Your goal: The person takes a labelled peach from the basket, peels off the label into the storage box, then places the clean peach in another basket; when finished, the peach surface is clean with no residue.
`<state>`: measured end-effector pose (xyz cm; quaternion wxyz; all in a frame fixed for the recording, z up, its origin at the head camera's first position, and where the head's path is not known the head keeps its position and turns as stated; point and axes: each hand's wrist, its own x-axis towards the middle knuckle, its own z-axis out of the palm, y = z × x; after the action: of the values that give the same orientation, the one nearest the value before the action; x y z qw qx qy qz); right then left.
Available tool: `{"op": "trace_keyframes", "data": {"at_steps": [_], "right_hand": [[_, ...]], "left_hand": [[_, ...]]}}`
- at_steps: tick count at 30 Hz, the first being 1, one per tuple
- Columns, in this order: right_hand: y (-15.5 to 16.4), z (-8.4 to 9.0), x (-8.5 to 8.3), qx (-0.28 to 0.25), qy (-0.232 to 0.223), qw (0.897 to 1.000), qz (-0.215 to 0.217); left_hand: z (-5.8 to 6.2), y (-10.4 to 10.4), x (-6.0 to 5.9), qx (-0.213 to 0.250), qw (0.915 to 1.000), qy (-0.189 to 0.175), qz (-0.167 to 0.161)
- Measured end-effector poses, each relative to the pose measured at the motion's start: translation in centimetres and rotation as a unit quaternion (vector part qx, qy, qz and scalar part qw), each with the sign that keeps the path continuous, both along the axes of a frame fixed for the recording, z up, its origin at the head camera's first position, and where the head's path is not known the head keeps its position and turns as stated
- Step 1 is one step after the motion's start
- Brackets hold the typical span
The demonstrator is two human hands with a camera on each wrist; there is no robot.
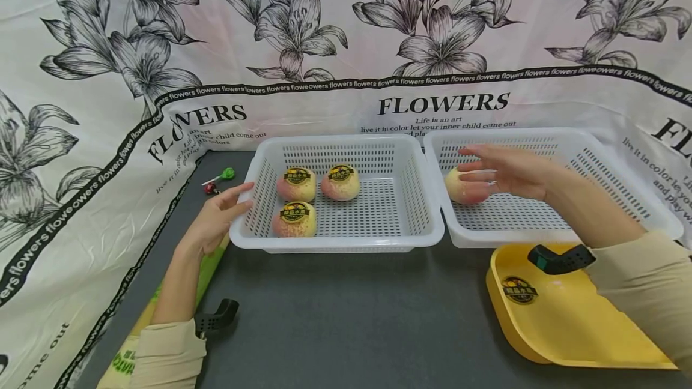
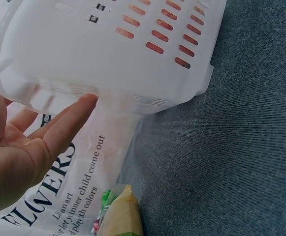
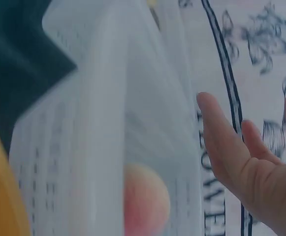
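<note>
White plastic basket (image 1: 335,239), matt grey tabletop (image 1: 351,323)

1. Peach (image 1: 464,186) under the right hand (image 1: 505,171): fingers cover its upper right part; touching or just above, cannot tell.
2. Right wrist view blurred; the peach (image 3: 145,201) is a soft pink blob behind the right basket (image 3: 98,147) wall, cut by the bottom edge.
3. Right hand (image 3: 261,177) cut off at the right edge there.
4. Left hand (image 2: 19,147) runs off the left edge; only one fingertip meets the left basket (image 2: 108,54).
5. Lollipops (image 1: 218,179) beyond the left fingertips: too small to read.
6. Yellow tray (image 1: 567,323): far corner hidden under the right sleeve.
</note>
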<state>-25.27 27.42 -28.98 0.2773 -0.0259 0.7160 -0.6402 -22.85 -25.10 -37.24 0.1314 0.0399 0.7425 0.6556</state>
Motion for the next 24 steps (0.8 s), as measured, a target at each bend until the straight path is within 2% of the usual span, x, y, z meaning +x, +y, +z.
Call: {"op": "trace_keyframes", "data": {"at_steps": [5,13,19,24], "right_hand": [[-4.7,-0.2,0.5,-0.048,-0.024,0.998,0.029],[-11.4,-1.8,0.2,-0.058,-0.028,0.996,0.059],[-16.1,-3.4,-0.2,-0.096,-0.041,0.994,0.022],[-19.4,-4.9,-0.7,-0.085,-0.034,0.996,0.023]], "left_hand": [[0.2,0.1,0.1,-0.001,1.0,0.0,0.002],[0.1,0.1,0.1,-0.001,1.0,-0.003,0.003],[-0.1,0.1,0.1,0.002,1.0,-0.001,0.002],[-0.1,0.1,0.1,0.004,1.0,-0.004,0.005]]}}
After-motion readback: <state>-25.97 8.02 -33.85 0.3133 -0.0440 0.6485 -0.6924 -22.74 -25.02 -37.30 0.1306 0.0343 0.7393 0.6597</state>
